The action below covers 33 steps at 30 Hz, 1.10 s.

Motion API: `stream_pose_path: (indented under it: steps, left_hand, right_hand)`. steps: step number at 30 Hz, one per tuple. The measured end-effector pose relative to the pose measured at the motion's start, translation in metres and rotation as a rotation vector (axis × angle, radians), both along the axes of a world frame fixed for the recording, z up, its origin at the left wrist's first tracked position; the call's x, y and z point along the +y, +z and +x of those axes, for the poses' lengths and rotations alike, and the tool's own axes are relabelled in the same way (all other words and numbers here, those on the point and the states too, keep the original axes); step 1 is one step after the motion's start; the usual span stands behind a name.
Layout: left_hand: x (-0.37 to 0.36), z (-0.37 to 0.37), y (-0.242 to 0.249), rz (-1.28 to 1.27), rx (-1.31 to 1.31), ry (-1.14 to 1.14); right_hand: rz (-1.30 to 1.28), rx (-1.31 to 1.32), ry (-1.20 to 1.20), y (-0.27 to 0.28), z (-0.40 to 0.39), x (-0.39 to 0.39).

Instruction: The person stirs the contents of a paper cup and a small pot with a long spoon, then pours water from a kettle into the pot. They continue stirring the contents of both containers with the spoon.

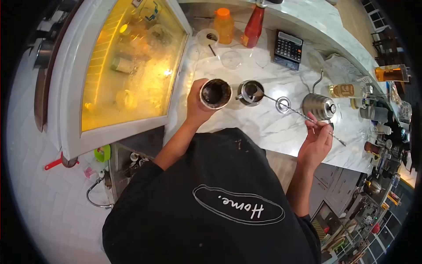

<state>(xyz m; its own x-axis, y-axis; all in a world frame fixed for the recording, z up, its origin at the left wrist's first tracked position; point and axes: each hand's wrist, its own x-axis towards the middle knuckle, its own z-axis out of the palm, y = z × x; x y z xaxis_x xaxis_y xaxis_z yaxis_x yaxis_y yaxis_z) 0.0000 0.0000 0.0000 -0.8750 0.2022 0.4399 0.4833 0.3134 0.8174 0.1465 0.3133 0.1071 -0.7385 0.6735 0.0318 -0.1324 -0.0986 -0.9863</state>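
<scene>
My left hand (198, 102) is wrapped round a tub (216, 105) with a pale rim and dark brown powder clinging inside its walls. Between thumb and fingers, my right hand (315, 143) grips a long bar spoon (300, 114) with a twisted metal shaft. The spoon's bowl end reaches over the mouth of a small steel pitcher (250, 102), which stands on the marble counter (246, 121) just right of the tub. Dark contents show inside the pitcher. A small round metal piece (282, 104) lies under the spoon's shaft.
An open glass fridge door (132, 70) stands close on the left. Behind the pitcher are an orange-capped bottle (224, 27), a red bottle (253, 27) and a calculator (288, 49). A steel gooseneck kettle (314, 107) stands beyond my right hand. A sink tap (93, 193) is lower left.
</scene>
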Motion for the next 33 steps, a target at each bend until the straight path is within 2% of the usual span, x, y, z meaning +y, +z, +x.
stream_pose_path:
  steps: [2, 4, 9, 10, 13, 16, 19, 22, 25, 29, 33]
  left_hand:
    - [-0.005, -0.001, -0.001, 0.001, -0.016, 0.025]
    - [0.008, 0.021, 0.002, -0.014, -0.114, 0.032]
    - [0.012, 0.009, 0.0, -0.029, -0.106, 0.029]
    - [0.013, 0.006, 0.0, -0.024, -0.1, 0.024]
    - [0.012, -0.001, 0.0, -0.031, -0.113, 0.019]
    - [0.009, 0.0, 0.002, -0.043, -0.13, 0.012]
    - [0.006, 0.001, 0.002, -0.023, -0.153, -0.01]
    - [0.008, 0.0, 0.004, 0.024, -0.165, -0.049]
    - [0.015, -0.001, 0.013, 0.074, -0.17, -0.061]
    - [0.029, -0.009, 0.019, 0.099, -0.123, -0.103]
    - [0.039, -0.01, 0.033, 0.099, -0.121, -0.129]
  right_hand:
    - [0.102, 0.03, 0.018, -0.009, 0.001, -0.005]
    - [0.237, -0.063, 0.053, -0.005, 0.015, 0.001]
    - [0.461, -0.139, 0.227, -0.015, 0.003, -0.01]
    - [0.569, -0.162, 0.27, -0.011, -0.001, -0.012]
    - [0.615, -0.133, 0.269, -0.008, -0.008, -0.011]
    - [0.553, -0.063, 0.202, -0.005, -0.007, -0.007]
    - [0.641, -0.119, 0.227, 0.001, -0.006, -0.007]
    - [0.555, -0.067, 0.123, -0.002, -0.002, -0.004]
    - [0.394, 0.122, 0.029, 0.014, 0.0, -0.005]
    - [0.407, 0.247, -0.046, 0.032, 0.003, -0.01]
    - [0.47, 0.314, 0.128, 0.037, -0.001, -0.04]
